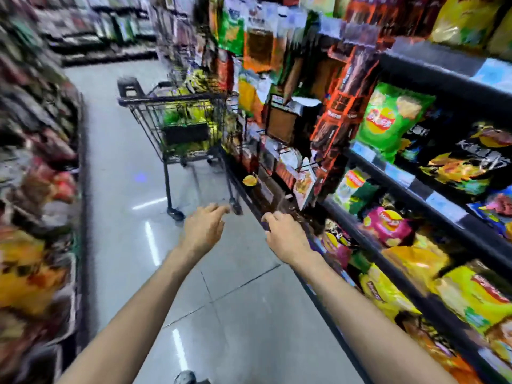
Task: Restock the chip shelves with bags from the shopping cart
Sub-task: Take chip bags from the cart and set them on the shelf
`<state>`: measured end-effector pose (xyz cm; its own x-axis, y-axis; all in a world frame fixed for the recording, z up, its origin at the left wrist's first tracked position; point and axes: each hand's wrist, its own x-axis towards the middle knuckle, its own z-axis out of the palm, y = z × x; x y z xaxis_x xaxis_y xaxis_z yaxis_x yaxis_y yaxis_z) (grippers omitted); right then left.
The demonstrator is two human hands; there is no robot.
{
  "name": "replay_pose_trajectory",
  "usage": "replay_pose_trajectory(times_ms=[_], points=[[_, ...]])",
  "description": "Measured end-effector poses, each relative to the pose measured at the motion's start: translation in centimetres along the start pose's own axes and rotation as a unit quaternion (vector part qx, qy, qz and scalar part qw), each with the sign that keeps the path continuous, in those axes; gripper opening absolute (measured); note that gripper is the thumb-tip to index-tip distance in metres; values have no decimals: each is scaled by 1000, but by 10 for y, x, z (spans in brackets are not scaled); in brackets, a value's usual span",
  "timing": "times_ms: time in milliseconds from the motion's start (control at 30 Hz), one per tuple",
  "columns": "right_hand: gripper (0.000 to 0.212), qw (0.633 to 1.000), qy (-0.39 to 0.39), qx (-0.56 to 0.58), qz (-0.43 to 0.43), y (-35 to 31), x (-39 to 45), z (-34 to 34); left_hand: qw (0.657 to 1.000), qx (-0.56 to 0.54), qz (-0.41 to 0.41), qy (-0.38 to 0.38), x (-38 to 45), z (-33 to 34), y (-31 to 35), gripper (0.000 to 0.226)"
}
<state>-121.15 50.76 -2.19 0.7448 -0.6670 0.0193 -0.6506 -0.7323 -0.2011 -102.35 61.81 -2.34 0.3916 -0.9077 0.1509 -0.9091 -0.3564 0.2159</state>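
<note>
A black wire shopping cart (pixel 177 126) stands ahead in the aisle, close against the right-hand shelving, with yellow and green chip bags (pixel 182 115) inside. My left hand (pixel 203 227) and my right hand (pixel 282 235) are both stretched forward over the floor, short of the cart, fingers loosely spread and holding nothing. Chip shelves (pixel 415 184) run along the right, packed with green (pixel 388 117), pink (pixel 388 224) and yellow bags (pixel 382 292). The picture is motion-blurred.
Shelving with blurred goods (pixel 36 189) lines the left side. The grey tiled aisle floor (pixel 124 176) runs between the two rows toward more shelves at the back. A shoe tip (pixel 185 377) shows at the bottom edge.
</note>
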Motion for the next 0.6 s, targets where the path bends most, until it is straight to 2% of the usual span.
replay_pose_trajectory(times_ms=[267, 400, 600], points=[[37, 989, -21, 22, -142, -195, 77, 37, 989, 27, -139, 34, -71, -64, -179, 35], [33, 978, -7, 55, -200, -296, 116, 62, 982, 54, -181, 32, -95, -90, -271, 35], [35, 966, -60, 47, -248, -395, 173, 101, 972, 60, -226, 39, -111, -104, -386, 34]])
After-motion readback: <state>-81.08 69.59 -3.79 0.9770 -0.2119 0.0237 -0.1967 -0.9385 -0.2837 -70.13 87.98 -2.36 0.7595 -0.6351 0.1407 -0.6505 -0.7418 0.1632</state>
